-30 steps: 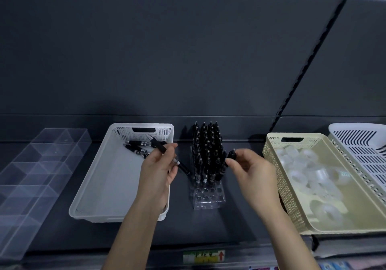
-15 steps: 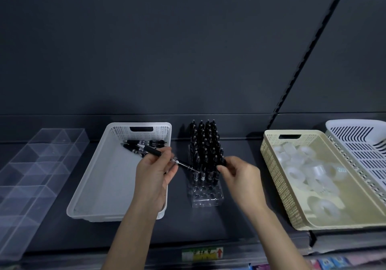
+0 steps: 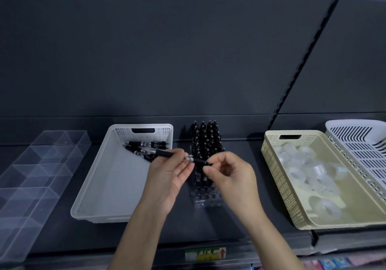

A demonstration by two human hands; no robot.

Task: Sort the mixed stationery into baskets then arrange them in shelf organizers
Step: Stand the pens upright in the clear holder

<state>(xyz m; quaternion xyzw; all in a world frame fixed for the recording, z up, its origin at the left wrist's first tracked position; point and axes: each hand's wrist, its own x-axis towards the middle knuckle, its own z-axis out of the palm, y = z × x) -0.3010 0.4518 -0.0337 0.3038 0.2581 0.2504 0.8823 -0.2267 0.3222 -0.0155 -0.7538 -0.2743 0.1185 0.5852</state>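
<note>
The left hand (image 3: 167, 178) grips a slim black plastic pen (image 3: 181, 157) by its barrel, fingers (image 3: 183, 165) curled under it so it lies nearly level. The right hand (image 3: 229, 175) pinches the pen's right end between thumb and fingertips (image 3: 211, 170). This two-handed hold looks meant to seat or straighten that end before the pen goes into a hole, though the end itself is too small to tell apart.

Directly behind and below both sets of fingers stands the clear acrylic pen stand with drilled holes (image 3: 205, 196) on the dark shelf (image 3: 208, 223). Its far rows are packed with upright black pens (image 3: 205, 138), and its near rows are open.

Left of the fingers sits the white perforated plastic basket (image 3: 117, 186). A few loose black pens (image 3: 146, 144) lie at its far end, close enough for the left hand to draw from. Well to the right, a cream perforated basket (image 3: 277, 182) holds clear tape rolls (image 3: 302, 165).

The held pen is matte black with a short clear or silvery band midway along it.
</note>
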